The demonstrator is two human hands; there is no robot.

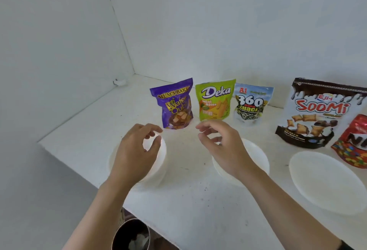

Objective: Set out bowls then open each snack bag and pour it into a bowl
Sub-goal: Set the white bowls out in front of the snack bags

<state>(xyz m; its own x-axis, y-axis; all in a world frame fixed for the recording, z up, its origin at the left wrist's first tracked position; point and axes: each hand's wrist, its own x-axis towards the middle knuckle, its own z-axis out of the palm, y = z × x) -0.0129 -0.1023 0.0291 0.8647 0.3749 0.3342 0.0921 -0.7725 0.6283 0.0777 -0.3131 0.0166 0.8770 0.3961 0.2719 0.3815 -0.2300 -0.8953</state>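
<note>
Now the left grip (137,150) and right grip (220,146) are hovering released, holding nothing, just this side of the upright purple bag (174,104) on the far desk (89,130), which is probably feeling light, crinkly and slippery, best pinched at its top seal.

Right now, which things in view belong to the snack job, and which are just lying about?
Job: left bowl, middle bowl, right bowl; purple bag, green bag, Kuaci bag, Soomi bag, red bag.

Lying about: dark bin below the counter edge; small white bit in the far corner.
</note>
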